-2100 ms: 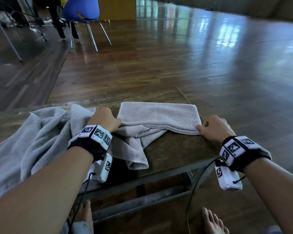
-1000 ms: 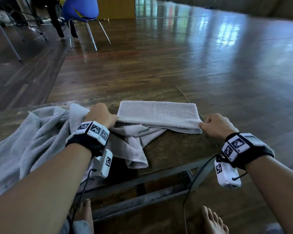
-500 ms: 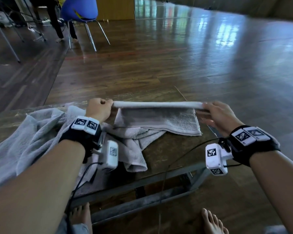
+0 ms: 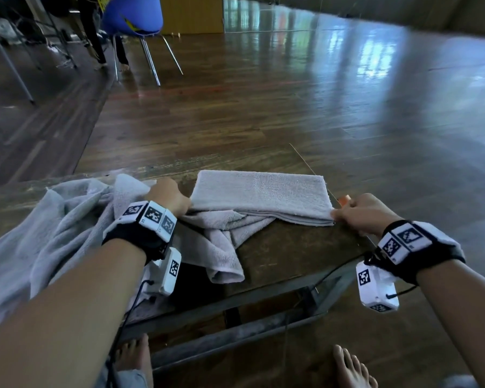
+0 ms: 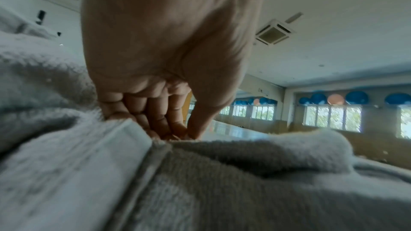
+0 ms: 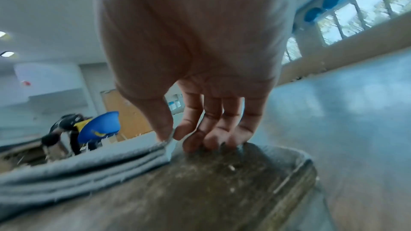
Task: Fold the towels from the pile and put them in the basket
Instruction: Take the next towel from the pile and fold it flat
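- As the fold is laid down, a folded towel (image 4: pixel 259 194) is shown flat on the desk (image 4: pixel 291 253), toward twelve o'clock of the head view, its layered edge turned toward the person.
- The near left corner of this towel is pinched by the left hand (image 4: pixel 167 196); in the left wrist view the thumb and curled fingers (image 5: pixel 155 115) are seen closed on a towel edge.
- The near right corner is pinched between thumb and forefinger of the right hand (image 4: pixel 360 212), at about three o'clock of the towel; the remaining fingers (image 6: pixel 213 133) are seen curled, their tips resting on the desk just beside the stacked layers.
- A pile of unfolded towels (image 4: pixel 53 233) is spread at nine o'clock, one piece trailing under the folded towel's near edge and over the desk's front edge.
- No basket is visible in any view.
- Step in hand, by judgement: a lengthwise fold being completed, with the corners being aligned.
- Next move, by judgement: either a further fold across the short axis or a lift of the bundle; an even grip on both corners would be required so that the layers do not slip, and the basket must first be located.
- A blue chair (image 4: pixel 132 12) is seen at eleven o'clock on the wooden floor (image 4: pixel 291 93).
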{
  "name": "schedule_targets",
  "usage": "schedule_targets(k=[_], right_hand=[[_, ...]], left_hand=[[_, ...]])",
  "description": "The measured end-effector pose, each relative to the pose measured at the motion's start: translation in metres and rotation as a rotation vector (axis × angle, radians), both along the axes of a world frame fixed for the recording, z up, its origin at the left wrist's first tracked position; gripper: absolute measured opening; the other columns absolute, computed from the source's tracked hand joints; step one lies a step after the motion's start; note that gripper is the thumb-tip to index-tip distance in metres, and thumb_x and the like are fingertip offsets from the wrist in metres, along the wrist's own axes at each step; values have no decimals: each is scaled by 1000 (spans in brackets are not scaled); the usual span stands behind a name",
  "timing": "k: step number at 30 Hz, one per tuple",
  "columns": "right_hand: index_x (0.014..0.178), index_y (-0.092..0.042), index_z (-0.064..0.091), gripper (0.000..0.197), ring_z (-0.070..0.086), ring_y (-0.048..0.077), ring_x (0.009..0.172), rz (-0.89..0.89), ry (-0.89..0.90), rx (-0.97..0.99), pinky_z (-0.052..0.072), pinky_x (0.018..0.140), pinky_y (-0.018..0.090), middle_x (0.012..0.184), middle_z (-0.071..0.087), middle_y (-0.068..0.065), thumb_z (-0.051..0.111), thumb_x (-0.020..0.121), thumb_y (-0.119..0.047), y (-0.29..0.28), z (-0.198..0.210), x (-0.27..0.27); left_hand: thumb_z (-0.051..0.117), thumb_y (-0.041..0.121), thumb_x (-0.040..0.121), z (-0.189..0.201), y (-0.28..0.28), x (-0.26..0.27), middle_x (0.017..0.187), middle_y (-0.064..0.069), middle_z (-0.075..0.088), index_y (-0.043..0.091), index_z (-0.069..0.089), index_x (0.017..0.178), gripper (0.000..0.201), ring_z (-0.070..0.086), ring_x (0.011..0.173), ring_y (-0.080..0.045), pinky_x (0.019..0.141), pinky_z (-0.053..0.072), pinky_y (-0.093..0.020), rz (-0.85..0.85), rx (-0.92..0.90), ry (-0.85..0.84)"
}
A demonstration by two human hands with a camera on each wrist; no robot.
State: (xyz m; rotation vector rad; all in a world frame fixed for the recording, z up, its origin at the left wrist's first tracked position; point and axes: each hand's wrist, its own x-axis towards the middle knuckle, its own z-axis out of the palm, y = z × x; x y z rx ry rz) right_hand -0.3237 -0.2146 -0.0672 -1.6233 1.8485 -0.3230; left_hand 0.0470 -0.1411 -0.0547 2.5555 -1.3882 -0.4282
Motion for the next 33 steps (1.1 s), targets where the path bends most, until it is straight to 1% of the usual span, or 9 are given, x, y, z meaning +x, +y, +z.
schedule_targets(k=[3, 5, 10, 14, 18, 22, 24, 29, 33], right_hand=[[75, -17, 66, 27, 64, 27, 88, 27, 196, -100, 54, 81, 40, 92, 67, 8, 75, 81, -41, 4, 0, 7], [88, -19, 61, 28, 60, 26, 93, 54, 307, -229, 52, 83, 42, 99, 64, 4, 72, 79, -43, 8, 1, 13], [120, -30, 57, 30, 46, 21, 125, 507, 183, -406, 39, 100, 41, 131, 55, -2, 57, 94, -45, 12, -6, 32], [108, -41, 61, 26, 44, 18, 126, 589, 279, -320, 29, 94, 37, 129, 54, -10, 46, 96, -58, 11, -11, 47], [100, -34, 64, 34, 54, 23, 118, 494, 369, -405, 31, 89, 42, 120, 59, -4, 41, 97, -58, 13, -5, 62], [121, -29, 57, 34, 51, 22, 124, 513, 312, -507, 37, 98, 43, 133, 56, -4, 43, 98, -50, 15, -3, 88], [136, -25, 48, 41, 44, 21, 133, 558, 239, -504, 36, 105, 43, 147, 48, -3, 43, 100, -42, 11, -1, 108], [158, -17, 18, 66, 11, 21, 154, 633, 235, -217, 15, 123, 45, 168, 12, 2, 40, 96, -22, -1, -15, 148], [160, -32, -5, 64, -17, 12, 153, 649, 324, -55, -9, 122, 43, 167, -17, -10, 23, 102, -36, -11, -31, 150]], left_hand=[[68, 21, 85, -4, -2, -4, 80, -12, 65, 7, 52, 65, 29, 57, 68, -27, 57, 39, -32, -23, 1, -49], [67, 25, 83, -4, -4, -5, 70, -8, 59, 7, 53, 66, 28, 53, 61, -23, 50, 34, -30, -20, 5, -47], [71, 45, 79, -8, -8, -10, 68, -6, 59, 9, 56, 69, 41, 56, 59, -22, 47, 33, -27, -49, 41, -24], [71, 42, 81, -8, -12, -10, 70, -5, 58, 9, 56, 71, 37, 56, 60, -21, 49, 35, -28, -55, 84, -14], [68, 32, 81, -4, -11, -17, 72, -5, 59, 10, 56, 72, 27, 55, 61, -21, 50, 37, -28, -63, 82, -40], [67, 28, 82, 4, -17, -41, 107, -9, 61, 10, 57, 103, 29, 60, 90, -27, 68, 45, -34, -190, -272, -179], [61, 28, 90, 7, -29, -64, 122, -7, 55, 14, 55, 117, 32, 56, 103, -22, 77, 45, -27, -407, -368, -54], [39, 26, 101, -16, -49, -95, 150, -6, 42, 15, 43, 142, 43, 40, 137, -28, 112, 33, -45, -559, -69, 104], [17, 37, 106, -31, -55, -89, 167, 4, -8, 23, 1, 159, 57, -8, 154, -20, 123, -4, -42, -525, 193, 53]])
